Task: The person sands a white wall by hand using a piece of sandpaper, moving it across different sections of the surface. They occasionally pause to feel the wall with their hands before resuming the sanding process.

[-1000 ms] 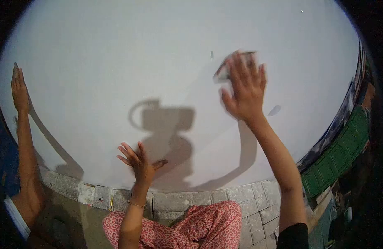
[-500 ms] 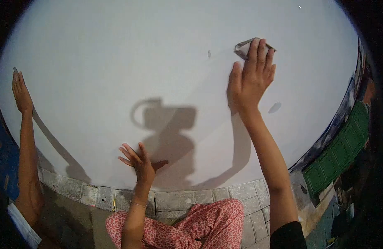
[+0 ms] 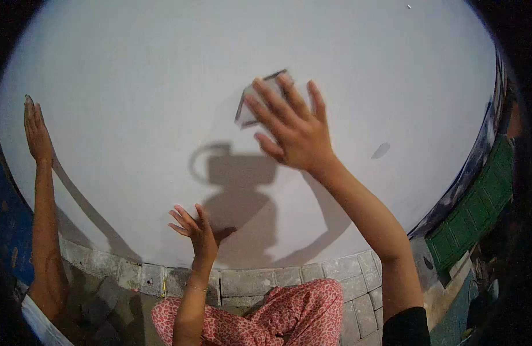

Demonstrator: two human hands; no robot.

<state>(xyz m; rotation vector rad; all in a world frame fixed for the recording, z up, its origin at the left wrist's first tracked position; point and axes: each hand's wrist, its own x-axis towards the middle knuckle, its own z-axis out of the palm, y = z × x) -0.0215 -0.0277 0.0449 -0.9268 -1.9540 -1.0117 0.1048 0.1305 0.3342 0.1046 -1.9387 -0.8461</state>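
Note:
My right hand [image 3: 297,130] presses a flat piece of grey-white sheet [image 3: 264,98] against the pale wall [image 3: 133,86], its fingers spread over the piece, whose dark edges show around the fingertips. Low on the wall, my left hand [image 3: 202,239] leans with fingers apart and holds nothing. A grey oval mark [image 3: 380,150] lies on the wall to the right of my right forearm.
At the left, another person's hand [image 3: 40,138] holds something small against the wall. Grey paving blocks [image 3: 248,282] run along the wall's base, by my patterned trousers [image 3: 300,311]. A green panel [image 3: 473,202] lies at the right.
My right hand has moved left and slightly down across the wall with the flat piece, and its fingers are more spread. The grey mark it uncovered near the centre is now hidden.

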